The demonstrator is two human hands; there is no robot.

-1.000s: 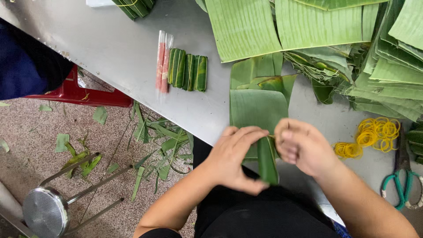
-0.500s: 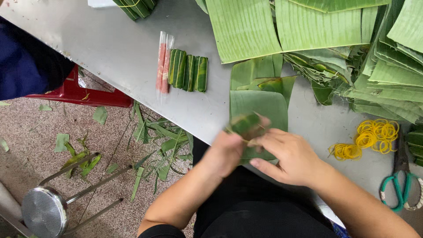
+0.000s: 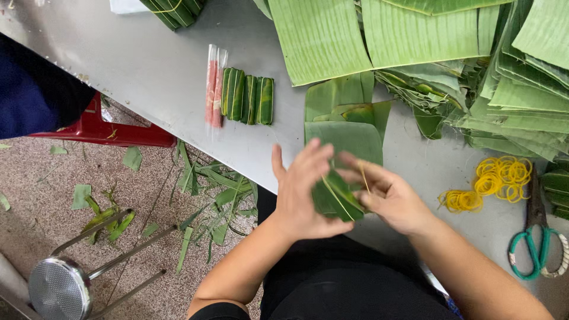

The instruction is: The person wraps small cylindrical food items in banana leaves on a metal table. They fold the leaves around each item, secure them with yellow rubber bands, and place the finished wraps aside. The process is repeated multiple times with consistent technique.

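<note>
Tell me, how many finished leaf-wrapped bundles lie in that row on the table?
4 leaf-wrapped bundles lie side by side on the grey table, right of two pink sticks. Another is in the hands; more sit at the top edge.

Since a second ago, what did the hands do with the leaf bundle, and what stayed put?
The left hand and right hand lifted the small leaf bundle off the cut leaf and turned it. A yellow rubber band now stretches over it from the right hand's fingers. The wrapped bundles, band pile and scissors stayed put.
</note>
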